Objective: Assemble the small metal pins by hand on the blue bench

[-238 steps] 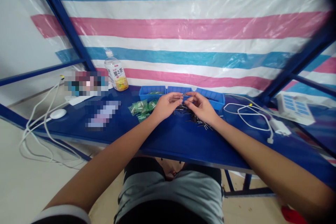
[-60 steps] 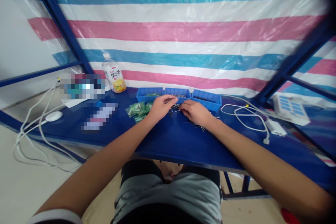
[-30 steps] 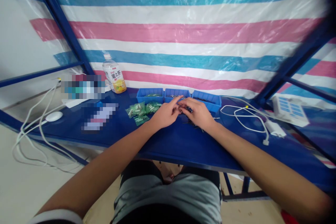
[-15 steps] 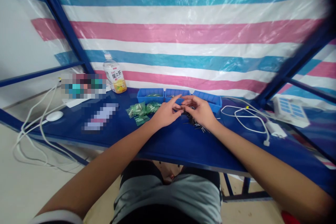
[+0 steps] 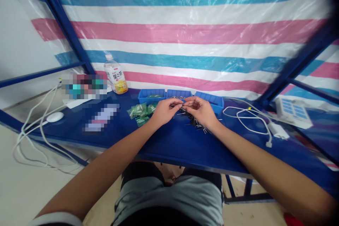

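Head view: half a second ago your left hand point(image 5: 164, 110) had its index finger stretched out toward the middle bin point(image 5: 180, 93). Now that finger is curled in, and its tip is pressed to the thumb. Your right hand point(image 5: 200, 111) has kept its place, with thumb and forefinger closed tip to tip and the other fingers loosely bent. Two seconds ago both palms lay low on the table point(image 5: 169, 141) over the loose pins point(image 5: 195, 123); now both hands are raised just above it. Their fingertips meet in front of the middle bin and pinch one thin dark pin point(image 5: 182, 105) from both ends. The heap of pins lies under and just behind your right wrist, as before. The green packets point(image 5: 140, 110), the bottle point(image 5: 116, 77) and the white cable point(image 5: 249, 116) have not shifted.

Hard to read: the pinched pin is tiny and half covered by your fingertips, so its shape cannot be told. The contents of the left bin point(image 5: 152, 95) and the right bin point(image 5: 212, 100) show only as dark or green flecks. Two patches on the table's left side are blurred out. The lower right corner of the table is cut off by the picture's edge.
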Tool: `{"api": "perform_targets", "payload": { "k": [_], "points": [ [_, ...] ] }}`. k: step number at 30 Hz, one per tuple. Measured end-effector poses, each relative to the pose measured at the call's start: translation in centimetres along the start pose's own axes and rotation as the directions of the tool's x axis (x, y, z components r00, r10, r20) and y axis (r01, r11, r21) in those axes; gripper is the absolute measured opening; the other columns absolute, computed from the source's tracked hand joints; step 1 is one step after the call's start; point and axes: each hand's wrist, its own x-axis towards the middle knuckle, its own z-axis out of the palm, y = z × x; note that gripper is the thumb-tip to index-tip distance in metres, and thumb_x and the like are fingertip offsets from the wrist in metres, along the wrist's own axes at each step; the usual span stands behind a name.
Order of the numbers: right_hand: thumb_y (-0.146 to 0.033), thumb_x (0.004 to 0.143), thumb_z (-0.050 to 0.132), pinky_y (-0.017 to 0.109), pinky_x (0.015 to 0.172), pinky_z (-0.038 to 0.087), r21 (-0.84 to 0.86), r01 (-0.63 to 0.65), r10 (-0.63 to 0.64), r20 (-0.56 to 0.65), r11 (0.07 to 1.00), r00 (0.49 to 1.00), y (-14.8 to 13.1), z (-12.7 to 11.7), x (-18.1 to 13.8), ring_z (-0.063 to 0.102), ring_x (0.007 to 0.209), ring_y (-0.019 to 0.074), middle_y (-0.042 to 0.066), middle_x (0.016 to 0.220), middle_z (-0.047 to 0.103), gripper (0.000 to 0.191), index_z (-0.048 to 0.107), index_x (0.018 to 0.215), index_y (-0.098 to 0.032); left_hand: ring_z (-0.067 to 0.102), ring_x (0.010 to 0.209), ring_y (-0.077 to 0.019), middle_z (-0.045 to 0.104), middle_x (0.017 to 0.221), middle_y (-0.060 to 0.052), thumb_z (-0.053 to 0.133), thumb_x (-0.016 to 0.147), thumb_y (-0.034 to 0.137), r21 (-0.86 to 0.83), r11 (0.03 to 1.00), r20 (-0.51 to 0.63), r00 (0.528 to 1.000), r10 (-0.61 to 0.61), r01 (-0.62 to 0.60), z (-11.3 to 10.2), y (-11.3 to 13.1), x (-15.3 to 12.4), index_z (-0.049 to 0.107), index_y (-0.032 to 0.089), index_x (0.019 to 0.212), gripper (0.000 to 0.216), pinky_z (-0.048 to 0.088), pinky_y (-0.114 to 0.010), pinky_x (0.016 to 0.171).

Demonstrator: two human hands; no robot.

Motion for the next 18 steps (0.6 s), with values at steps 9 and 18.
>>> {"api": "perform_targets", "payload": {
  "k": [9,18],
  "points": [
    [-0.051,0.086,0.079,0.034,0.072,0.059,-0.243,0.008,0.002,0.041,0.970,0.999,-0.44,0.03,-0.20,0.072,0.080,0.0210,0.006,0.092,0.078,0.036,0.074,0.104,-0.020,0.074,0.095,-0.0201,0.078,0.115,-0.009,0.063,0.098,0.032,0.040,0.998,-0.066,0.996,0.057,-0.055,-0.02,0.59,-0.08,0.077,0.019,0.113,0.024,0.060,-0.032,0.082],
    [-0.047,0.093,0.069,0.032,0.070,0.054,-0.263,0.020,0.006,0.098,0.965,0.995,-0.59,-0.10,-0.32,0.068,0.075,0.0198,0.003,0.085,0.077,0.028,0.076,0.092,-0.021,0.073,0.106,-0.0220,0.077,0.117,-0.010,0.067,0.097,0.032,0.027,0.999,-0.047,0.998,0.040,-0.039,0.05,0.18,-0.02,0.071,0.020,0.127,0.033,0.059,-0.032,0.084]
  ]
}}
